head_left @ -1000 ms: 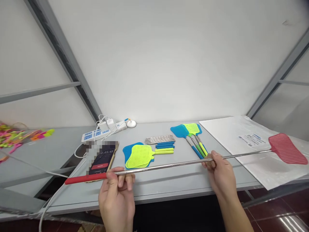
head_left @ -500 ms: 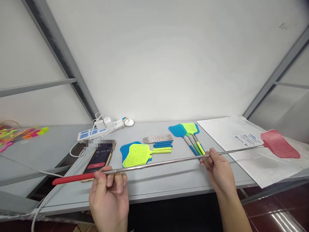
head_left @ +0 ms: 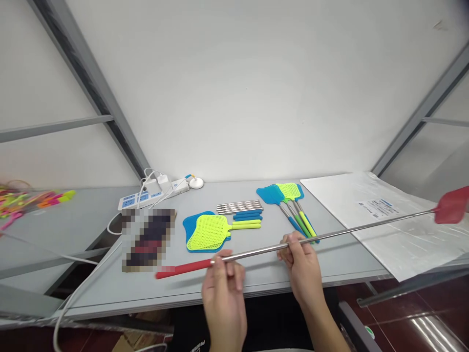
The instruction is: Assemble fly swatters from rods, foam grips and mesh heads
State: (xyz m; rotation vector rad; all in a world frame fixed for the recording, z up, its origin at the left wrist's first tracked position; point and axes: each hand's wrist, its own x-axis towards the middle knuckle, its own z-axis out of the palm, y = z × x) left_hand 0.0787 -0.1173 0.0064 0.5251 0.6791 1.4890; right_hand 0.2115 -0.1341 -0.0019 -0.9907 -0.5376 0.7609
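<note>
Swatter (head_left: 326, 235) has shifted rightward, rod (head_left: 262, 251) pinched in left grip (head_left: 224, 288) and right grip (head_left: 302, 264).

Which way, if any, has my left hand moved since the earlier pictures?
Yes, rightward: your left hand, earlier in line with the left end of the stacked yellow swatter heads, now sits nearer their right end.

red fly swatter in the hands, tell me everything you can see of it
The red fly swatter has a smooth red grip, a long, thin, shiny metal-looking shaft and a flat red head, slightly blurred and cut off by the picture's right edge. It slants up to the right in the picture, held above the grey tabletop. The left hand grasps it where grip meets shaft; the right hand pinches the shaft further along.
</note>
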